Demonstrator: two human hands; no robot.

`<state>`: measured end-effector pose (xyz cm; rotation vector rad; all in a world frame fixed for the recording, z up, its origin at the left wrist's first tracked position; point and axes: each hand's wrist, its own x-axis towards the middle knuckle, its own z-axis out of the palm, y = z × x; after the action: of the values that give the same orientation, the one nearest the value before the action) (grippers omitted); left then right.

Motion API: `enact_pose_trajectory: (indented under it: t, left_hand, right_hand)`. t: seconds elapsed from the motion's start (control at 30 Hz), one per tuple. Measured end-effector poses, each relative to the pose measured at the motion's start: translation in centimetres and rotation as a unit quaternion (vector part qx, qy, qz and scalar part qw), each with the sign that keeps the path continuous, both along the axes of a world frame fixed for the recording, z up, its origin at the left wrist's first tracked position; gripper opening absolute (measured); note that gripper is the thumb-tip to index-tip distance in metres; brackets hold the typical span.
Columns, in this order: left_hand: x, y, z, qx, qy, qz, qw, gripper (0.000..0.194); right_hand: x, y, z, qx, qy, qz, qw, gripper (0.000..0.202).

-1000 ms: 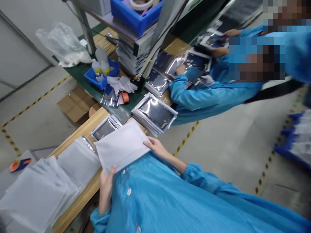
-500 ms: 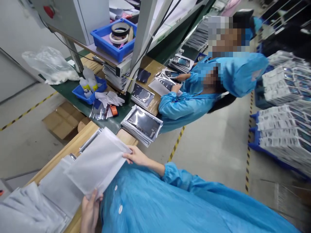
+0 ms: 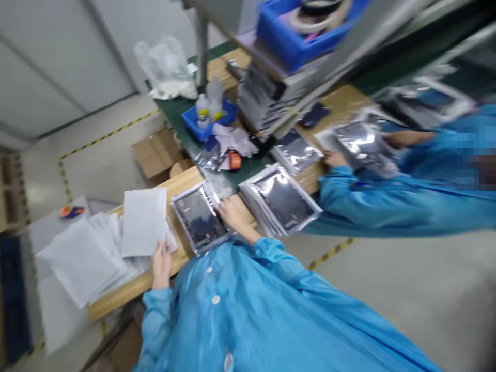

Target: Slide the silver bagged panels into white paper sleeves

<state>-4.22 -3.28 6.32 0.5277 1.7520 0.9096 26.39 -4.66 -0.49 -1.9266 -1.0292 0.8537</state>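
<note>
My left hand [image 3: 161, 262] is closed on the lower right corner of a flat white sleeve [image 3: 143, 222], which lies over other white sleeves on the wooden board. To its right lies a dark flat screen panel [image 3: 201, 216] in a silvery wrapper. My right hand [image 3: 234, 216] reaches to the panel's right edge, fingertips at the shiny film; blur hides whether they grip it. Right of that hand is a stack of similar wrapped panels [image 3: 284, 199]. A loose heap of white sleeves [image 3: 87, 258] covers the board's left end.
On the green bench are a blue tray with bottles [image 3: 197, 125], pale gloves [image 3: 234, 139], an orange tape dispenser [image 3: 234, 160] and a clear plastic bag [image 3: 170, 70]. A blue bin of tape rolls [image 3: 279, 39] sits above. Co-workers in blue sleeves [image 3: 372, 201] handle wrapped panels at right.
The white sleeve, held in both hands before, has moved left and down onto the pile, now in my left hand alone. My right hand has let go and reached the uncovered panel. The view has turned left.
</note>
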Motion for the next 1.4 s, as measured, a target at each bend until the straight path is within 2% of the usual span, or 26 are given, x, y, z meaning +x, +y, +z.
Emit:
enact_pose_trajectory:
  t: [0.1, 0.17, 0.23, 0.33, 0.43, 0.57, 0.63, 0.7, 0.8, 0.87, 0.93, 1.0, 1.07, 1.2, 1.3, 1.4]
  left_hand:
    - [0.4, 0.2, -3.2, -0.03, -0.035, 0.113, 0.993, 0.017]
    - [0.4, 0.0, -5.3, -0.035, -0.063, 0.161, 0.984, 0.013]
    - [0.2, -0.5, -6.7, -0.037, -0.094, 0.193, 0.976, 0.011]
    - [-0.4, -1.2, -7.8, -0.039, -0.129, 0.225, 0.965, 0.004]
    - [-1.6, -1.9, -8.0, -0.044, -0.14, 0.234, 0.961, 0.013]
    - [-2.4, -4.0, -7.5, -0.091, -0.135, 0.196, 0.967, 0.021]
    - [-1.6, -5.1, -7.3, -0.124, -0.127, 0.154, 0.972, 0.03]
    - [0.1, -5.4, -7.3, -0.128, -0.118, 0.1, 0.98, 0.029]
    - [3.1, -4.3, -7.7, -0.079, -0.1, 0.022, 0.992, 0.031]
    - [4.5, -3.1, -7.9, -0.026, -0.04, -0.041, 0.998, 0.033]
    - [5.0, -2.4, -8.0, 0.03, 0.045, -0.105, 0.993, 0.029]
    - [5.0, -2.3, -7.9, 0.066, 0.102, -0.14, 0.983, 0.026]
    - [4.8, -2.7, -7.6, 0.083, 0.11, -0.149, 0.979, 0.028]
    - [5.2, -3.3, -7.5, 0.108, 0.027, -0.144, 0.983, 0.038]
    - [5.4, -2.9, -7.6, 0.105, -0.029, -0.109, 0.988, 0.039]
    - [5.2, -2.1, -7.8, 0.08, -0.079, -0.089, 0.99, 0.04]
  right_hand:
    - [0.3, -0.7, -2.9, -0.025, 0.015, 0.025, 0.999, 0.037]
    - [0.3, -0.7, -4.2, -0.04, 0.014, 0.025, 0.999, 0.042]
    - [0.5, -0.6, -4.9, -0.054, 0.015, 0.024, 0.998, 0.047]
    - [1.2, -0.6, -5.1, -0.064, 0.017, 0.023, 0.998, 0.051]
    - [1.9, -0.4, -5.2, -0.064, 0.025, 0.025, 0.997, 0.056]
    - [2.2, 0.1, -5.6, -0.067, 0.036, 0.039, 0.996, 0.061]
    - [2.2, 0.3, -5.8, -0.069, 0.033, 0.047, 0.996, 0.06]
    - [2.1, 0.3, -5.9, -0.068, 0.02, 0.049, 0.996, 0.055]
    - [1.4, -0.1, -5.7, -0.057, -0.01, 0.038, 0.998, 0.045]
    - [0.6, -0.7, -5.4, -0.041, -0.034, 0.036, 0.998, 0.044]
    - [-0.3, -1.2, -5.0, -0.024, -0.065, 0.044, 0.997, 0.046]
    - [-1.0, -1.5, -4.7, -0.02, -0.091, 0.056, 0.994, 0.048]
    - [-1.3, -1.5, -4.7, -0.034, -0.09, 0.059, 0.994, 0.047]
    - [-1.1, -0.9, -4.8, -0.051, -0.021, 0.032, 0.998, 0.044]
    - [-0.9, -0.9, -4.5, -0.024, 0.026, 0.001, 0.999, 0.049]
    - [-1.0, -1.5, -3.3, 0.016, 0.068, -0.035, 0.997, 0.055]
